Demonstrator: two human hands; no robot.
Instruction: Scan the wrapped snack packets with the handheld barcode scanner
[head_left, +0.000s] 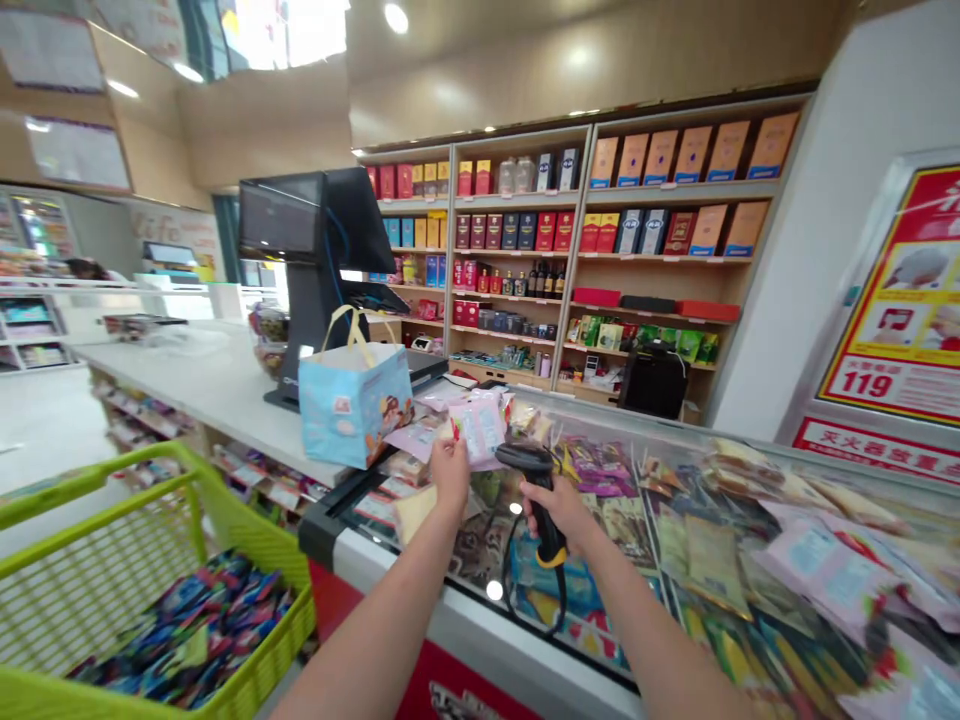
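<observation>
Reaching out over the glass-topped display chest [720, 470], I have my left hand [450, 472] raised, its fingers pinching a pink snack packet [476, 430] near the edge of the white counter [225, 390]. My right hand [561, 512] clenches a corded barcode scanner [534, 462], aimed toward the packet, while a lime shopping cart [150, 560] crowds my left.

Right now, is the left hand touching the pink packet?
Touching: the head view shows the pink packet held up, its lower edge pinched in the left hand.
</observation>
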